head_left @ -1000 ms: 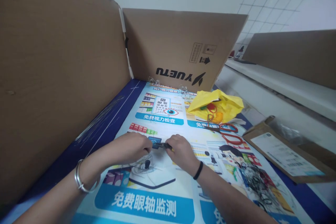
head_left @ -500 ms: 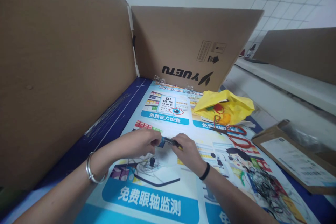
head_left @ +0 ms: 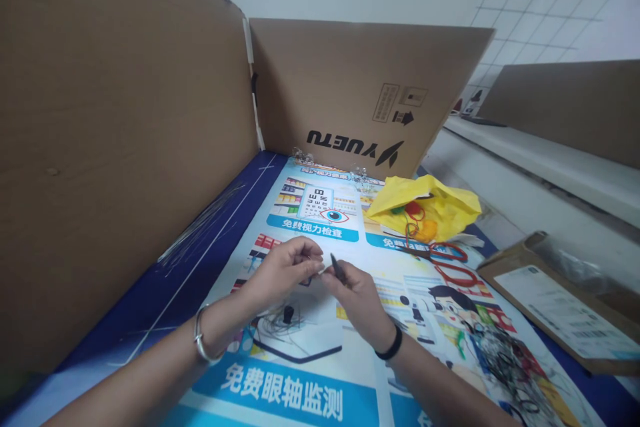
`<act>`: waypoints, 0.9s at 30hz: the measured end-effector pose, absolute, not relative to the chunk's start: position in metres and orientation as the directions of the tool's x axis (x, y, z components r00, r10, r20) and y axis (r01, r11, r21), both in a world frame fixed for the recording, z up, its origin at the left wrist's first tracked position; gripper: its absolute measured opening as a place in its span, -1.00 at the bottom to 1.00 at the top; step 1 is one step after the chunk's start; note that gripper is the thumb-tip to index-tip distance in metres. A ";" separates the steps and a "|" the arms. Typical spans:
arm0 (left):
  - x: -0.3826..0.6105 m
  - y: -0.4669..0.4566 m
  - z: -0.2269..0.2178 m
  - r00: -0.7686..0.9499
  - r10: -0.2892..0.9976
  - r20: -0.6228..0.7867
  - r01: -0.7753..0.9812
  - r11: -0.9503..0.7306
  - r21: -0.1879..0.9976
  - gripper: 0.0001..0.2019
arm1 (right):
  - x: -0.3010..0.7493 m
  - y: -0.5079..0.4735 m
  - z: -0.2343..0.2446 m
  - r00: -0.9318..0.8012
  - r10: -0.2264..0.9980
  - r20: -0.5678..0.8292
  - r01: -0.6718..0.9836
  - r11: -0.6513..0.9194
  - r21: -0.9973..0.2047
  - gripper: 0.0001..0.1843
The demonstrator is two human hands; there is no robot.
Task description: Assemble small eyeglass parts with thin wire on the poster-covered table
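Note:
My left hand is raised a little off the printed poster, fingers pinched on something small and pale that I cannot make out. My right hand faces it and pinches a thin dark tool pointing up toward the left fingertips. The two hands nearly touch. Below them on the poster lies a small black part among thin loose wires. A silver bangle is on my left wrist, a black band on my right.
Cardboard walls close off the left and back. A yellow bag with coloured bits and red-handled scissors lie at the right back. A flat cardboard parcel sits far right. A tangle of dark wires lies near right.
Both hands have lifted off the poster and moved slightly back. The dark tool, lying level before, now points upward in my right hand.

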State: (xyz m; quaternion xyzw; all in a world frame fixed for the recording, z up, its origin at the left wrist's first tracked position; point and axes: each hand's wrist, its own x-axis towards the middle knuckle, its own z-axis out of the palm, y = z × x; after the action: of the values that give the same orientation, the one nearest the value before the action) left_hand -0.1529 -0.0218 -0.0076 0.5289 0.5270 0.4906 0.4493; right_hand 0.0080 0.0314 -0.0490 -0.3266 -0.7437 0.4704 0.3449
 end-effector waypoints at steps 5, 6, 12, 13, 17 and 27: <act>-0.134 -0.023 -0.022 -0.134 0.986 -0.102 -0.145 0.082 0.986 -0.75 | 0.008 0.031 -0.052 -0.469 0.867 0.167 0.117 0.249 -0.962 -0.71; -0.132 -0.023 -0.024 -0.141 0.985 -0.102 -0.179 0.076 0.981 -0.75 | 0.007 0.030 -0.051 -0.487 0.857 0.165 0.119 0.252 -0.960 -0.71; -0.137 -0.023 -0.025 -0.154 0.984 -0.087 -0.332 0.031 0.943 -0.74 | 0.005 0.035 -0.054 -0.533 0.796 0.285 0.246 0.469 -0.849 -0.66; -0.140 -0.022 -0.025 -0.177 0.979 -0.105 -0.337 0.040 0.941 -0.74 | 0.007 0.038 -0.056 -0.535 0.768 0.352 0.257 0.545 -0.798 -0.67; -0.151 -0.016 -0.026 -0.241 0.951 -0.195 -0.351 0.102 0.931 -0.66 | 0.015 0.055 -0.064 -0.548 0.581 0.602 0.345 0.812 -0.470 -0.87; -0.153 -0.013 -0.035 -0.164 0.950 -0.267 -0.510 0.150 0.847 -0.76 | 0.024 0.068 -0.065 -0.626 0.475 0.619 0.529 0.841 -0.111 -0.88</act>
State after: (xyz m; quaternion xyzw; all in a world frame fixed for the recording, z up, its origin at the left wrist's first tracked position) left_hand -0.1529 -0.0129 -0.0349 0.2377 0.4620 0.6072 0.6011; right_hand 0.0235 0.0679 -0.0646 -0.2789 -0.9006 -0.0408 0.3308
